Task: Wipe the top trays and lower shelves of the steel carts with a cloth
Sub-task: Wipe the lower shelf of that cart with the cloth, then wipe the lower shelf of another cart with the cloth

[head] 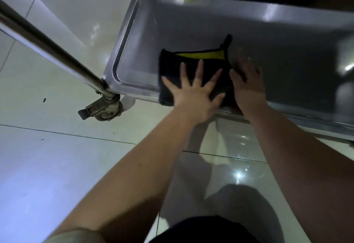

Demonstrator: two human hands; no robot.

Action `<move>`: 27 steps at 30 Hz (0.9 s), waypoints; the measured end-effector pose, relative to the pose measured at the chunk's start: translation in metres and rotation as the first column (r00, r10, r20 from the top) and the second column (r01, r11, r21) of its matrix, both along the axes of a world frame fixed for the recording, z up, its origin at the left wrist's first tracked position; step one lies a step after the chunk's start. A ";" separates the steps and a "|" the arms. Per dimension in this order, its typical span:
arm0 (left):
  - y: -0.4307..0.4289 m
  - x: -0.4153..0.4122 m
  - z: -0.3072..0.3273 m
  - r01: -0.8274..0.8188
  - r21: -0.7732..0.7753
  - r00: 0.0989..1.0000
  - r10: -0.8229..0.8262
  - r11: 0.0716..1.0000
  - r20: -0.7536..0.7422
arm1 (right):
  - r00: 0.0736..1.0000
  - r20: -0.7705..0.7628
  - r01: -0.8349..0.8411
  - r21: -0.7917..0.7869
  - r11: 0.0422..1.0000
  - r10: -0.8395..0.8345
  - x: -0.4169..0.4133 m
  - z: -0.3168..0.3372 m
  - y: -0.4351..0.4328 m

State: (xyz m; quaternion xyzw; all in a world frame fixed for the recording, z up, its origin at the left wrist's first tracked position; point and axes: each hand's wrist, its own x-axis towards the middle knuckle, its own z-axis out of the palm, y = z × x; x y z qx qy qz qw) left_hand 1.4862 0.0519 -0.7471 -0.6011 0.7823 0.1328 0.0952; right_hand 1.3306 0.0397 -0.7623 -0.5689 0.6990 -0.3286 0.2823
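Observation:
A folded black cloth (172,64) with a yellow inner side lies on the lower steel shelf (287,51) of a cart, near the shelf's front left corner. My left hand (193,91) presses flat on the cloth with its fingers spread. My right hand (247,81) rests at the cloth's right edge with straight fingers, partly on the bare shelf; it looks blurred. The cart's upper tray is out of view above.
A steel cart post (47,45) slants down to a caster wheel (104,108) with a brake tab at the shelf's left corner. Glossy pale floor tiles (57,166) surround the cart. A dark trouser leg (201,229) of mine shows at the bottom.

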 end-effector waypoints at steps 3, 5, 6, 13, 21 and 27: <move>0.008 -0.031 0.003 0.075 0.032 0.992 -0.071 0.997 -0.108 | 0.819 0.533 0.241 0.021 0.970 -0.215 -0.005 0.019 0.008; 0.011 -0.011 0.011 0.077 -0.021 0.961 -0.080 0.997 -0.264 | 0.899 0.400 0.190 0.009 0.982 -0.178 -0.009 0.031 0.014; 0.014 0.006 0.017 0.076 -0.061 0.932 -0.092 0.995 -0.351 | 0.970 0.224 0.109 -0.039 0.993 -0.097 -0.012 0.034 0.019; 0.023 0.093 0.027 0.388 -0.299 0.855 -0.461 0.872 -0.235 | 0.759 -0.427 -0.526 0.044 0.850 0.492 -0.005 0.042 0.057; 0.011 0.075 0.087 0.419 -0.292 0.842 -0.488 0.860 -0.230 | 0.706 -0.550 -0.371 0.251 0.894 0.447 0.022 0.068 0.061; 0.030 0.076 0.166 0.089 -0.352 0.902 -0.225 0.932 -0.369 | 0.821 -0.531 -0.191 0.094 0.977 0.211 0.032 0.123 0.048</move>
